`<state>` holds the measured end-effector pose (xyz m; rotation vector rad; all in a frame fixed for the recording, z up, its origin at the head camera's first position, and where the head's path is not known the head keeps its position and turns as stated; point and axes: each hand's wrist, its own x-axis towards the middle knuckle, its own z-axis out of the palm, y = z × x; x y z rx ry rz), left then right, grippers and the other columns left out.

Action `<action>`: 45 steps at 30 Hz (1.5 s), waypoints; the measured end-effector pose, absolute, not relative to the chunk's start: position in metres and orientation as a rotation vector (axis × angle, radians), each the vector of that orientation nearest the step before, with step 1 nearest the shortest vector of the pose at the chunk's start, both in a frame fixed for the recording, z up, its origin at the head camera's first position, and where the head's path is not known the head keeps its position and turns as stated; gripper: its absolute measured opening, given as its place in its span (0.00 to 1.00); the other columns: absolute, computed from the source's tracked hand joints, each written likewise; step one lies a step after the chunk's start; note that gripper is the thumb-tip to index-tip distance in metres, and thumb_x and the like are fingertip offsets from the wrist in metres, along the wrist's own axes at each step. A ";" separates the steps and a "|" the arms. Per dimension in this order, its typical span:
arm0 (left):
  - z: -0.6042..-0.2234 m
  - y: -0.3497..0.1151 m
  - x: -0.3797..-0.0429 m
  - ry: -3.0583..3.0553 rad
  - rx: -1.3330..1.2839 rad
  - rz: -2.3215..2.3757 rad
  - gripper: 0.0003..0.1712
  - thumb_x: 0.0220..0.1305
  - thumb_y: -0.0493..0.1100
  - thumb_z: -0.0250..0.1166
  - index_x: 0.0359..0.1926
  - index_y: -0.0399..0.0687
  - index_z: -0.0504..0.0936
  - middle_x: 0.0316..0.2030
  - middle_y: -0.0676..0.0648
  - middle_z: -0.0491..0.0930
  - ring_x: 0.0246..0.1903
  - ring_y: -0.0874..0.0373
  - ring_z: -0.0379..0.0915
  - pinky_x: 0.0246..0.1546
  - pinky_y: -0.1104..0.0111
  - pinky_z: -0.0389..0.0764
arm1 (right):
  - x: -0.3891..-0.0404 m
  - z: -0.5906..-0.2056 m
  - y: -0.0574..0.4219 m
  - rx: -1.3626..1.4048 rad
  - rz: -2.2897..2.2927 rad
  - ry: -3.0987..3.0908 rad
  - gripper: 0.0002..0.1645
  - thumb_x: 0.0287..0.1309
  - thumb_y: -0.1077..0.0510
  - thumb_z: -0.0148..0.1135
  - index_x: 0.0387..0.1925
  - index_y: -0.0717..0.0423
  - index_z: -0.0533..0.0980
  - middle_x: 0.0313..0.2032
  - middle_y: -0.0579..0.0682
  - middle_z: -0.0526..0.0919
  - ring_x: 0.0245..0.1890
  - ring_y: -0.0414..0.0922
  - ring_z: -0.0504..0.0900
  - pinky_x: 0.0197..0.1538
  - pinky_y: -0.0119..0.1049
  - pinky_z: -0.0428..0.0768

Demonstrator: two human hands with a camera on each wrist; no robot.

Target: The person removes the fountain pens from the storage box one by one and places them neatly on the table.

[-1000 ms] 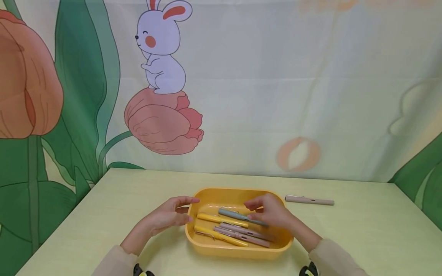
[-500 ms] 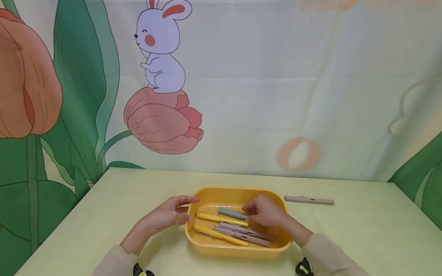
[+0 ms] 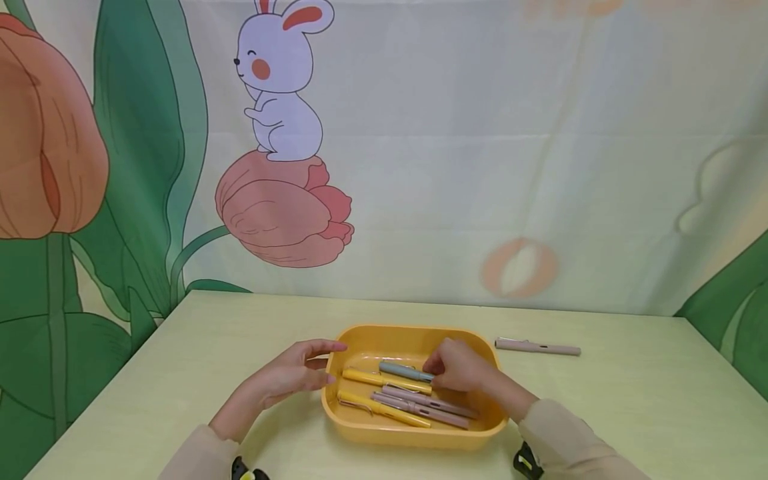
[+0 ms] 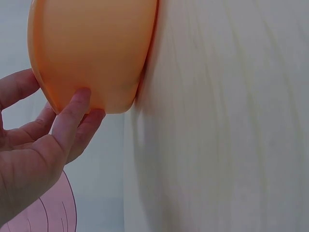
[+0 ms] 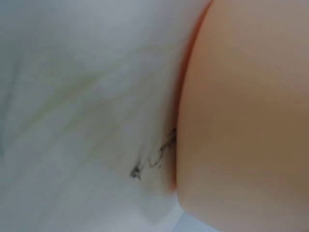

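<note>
In the head view a yellow plastic tray [image 3: 414,437] holds several capped pens. My left hand [image 3: 294,367] rests its thumb and fingertips on the tray's left end, fingers fairly straight; in the left wrist view the thumb lies on the outer wall [image 4: 96,53]. Inside the tray my right hand [image 3: 462,367] curls its fingers and pinches the right part of a grey-blue pen [image 3: 403,371]. That pen's right end is hidden behind the hand. Below it lie a yellow pen [image 3: 378,380], a second yellow pen [image 3: 384,409], and two mauve pens [image 3: 441,404] side by side.
A pinkish-beige pen [image 3: 537,347] lies on the pale table [image 3: 630,393], right of the tray. A printed cloth [image 3: 420,167] hangs behind the table. The right wrist view is blurred and shows mostly the tray's outer wall [image 5: 241,121].
My right hand has moved slightly left and down onto the grey-blue pen, its fingers drawing closer together. The left hand, the tray and the other pens have stayed put.
</note>
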<state>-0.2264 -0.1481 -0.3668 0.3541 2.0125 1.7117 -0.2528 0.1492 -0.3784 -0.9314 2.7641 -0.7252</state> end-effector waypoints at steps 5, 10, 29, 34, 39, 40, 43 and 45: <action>-0.367 -0.149 -0.226 2.007 0.359 1.717 0.32 0.55 0.27 0.59 0.61 0.31 0.62 0.61 0.32 0.59 0.59 0.40 0.61 0.48 0.63 0.76 | -0.252 -0.379 0.147 -1.015 -0.677 2.786 0.04 0.39 0.67 0.67 0.24 0.61 0.83 0.18 0.42 0.78 0.19 0.34 0.66 0.23 0.25 0.68; -0.367 -0.149 -0.226 2.006 0.360 1.719 0.31 0.55 0.27 0.59 0.61 0.30 0.62 0.61 0.32 0.59 0.59 0.40 0.61 0.48 0.63 0.76 | -0.253 -0.381 0.145 -1.028 -0.662 2.798 0.03 0.40 0.68 0.67 0.23 0.61 0.83 0.18 0.42 0.78 0.18 0.33 0.67 0.23 0.25 0.69; -0.369 -0.149 -0.225 2.013 0.373 1.712 0.32 0.55 0.28 0.60 0.61 0.31 0.62 0.62 0.32 0.59 0.59 0.39 0.60 0.49 0.61 0.76 | -0.243 -0.369 0.158 -1.051 -0.915 2.778 0.07 0.47 0.68 0.63 0.31 0.65 0.82 0.28 0.50 0.84 0.25 0.37 0.78 0.30 0.26 0.77; -0.369 -0.150 -0.224 2.004 0.381 1.720 0.32 0.54 0.28 0.60 0.61 0.31 0.62 0.62 0.32 0.59 0.59 0.40 0.60 0.48 0.62 0.76 | -0.239 -0.360 0.161 -1.014 -0.981 2.742 0.08 0.50 0.67 0.62 0.34 0.64 0.81 0.31 0.51 0.84 0.30 0.41 0.81 0.34 0.27 0.79; -0.369 -0.151 -0.224 1.994 0.391 1.725 0.32 0.55 0.28 0.60 0.61 0.30 0.61 0.62 0.32 0.58 0.59 0.40 0.60 0.49 0.62 0.76 | -0.234 -0.353 0.166 -1.000 -1.021 2.729 0.09 0.51 0.65 0.63 0.36 0.64 0.81 0.32 0.51 0.84 0.30 0.40 0.81 0.34 0.26 0.79; -0.370 -0.151 -0.224 1.992 0.393 1.726 0.32 0.55 0.28 0.60 0.61 0.30 0.61 0.62 0.32 0.58 0.59 0.40 0.60 0.49 0.62 0.76 | -0.234 -0.352 0.167 -1.006 -1.022 2.729 0.09 0.51 0.64 0.63 0.36 0.64 0.81 0.33 0.51 0.84 0.30 0.40 0.81 0.34 0.26 0.79; -0.371 -0.152 -0.225 1.983 0.393 1.731 0.32 0.55 0.28 0.60 0.61 0.30 0.61 0.62 0.32 0.58 0.59 0.40 0.61 0.49 0.62 0.75 | -0.232 -0.349 0.170 -1.017 -1.041 2.714 0.10 0.51 0.64 0.63 0.36 0.64 0.81 0.33 0.52 0.84 0.31 0.41 0.82 0.34 0.27 0.80; -0.371 -0.152 -0.224 1.981 0.394 1.731 0.32 0.55 0.28 0.59 0.61 0.30 0.61 0.62 0.32 0.58 0.59 0.40 0.61 0.49 0.62 0.76 | -0.231 -0.348 0.171 -1.021 -1.059 2.700 0.10 0.51 0.64 0.63 0.37 0.64 0.81 0.34 0.53 0.84 0.31 0.41 0.82 0.35 0.27 0.80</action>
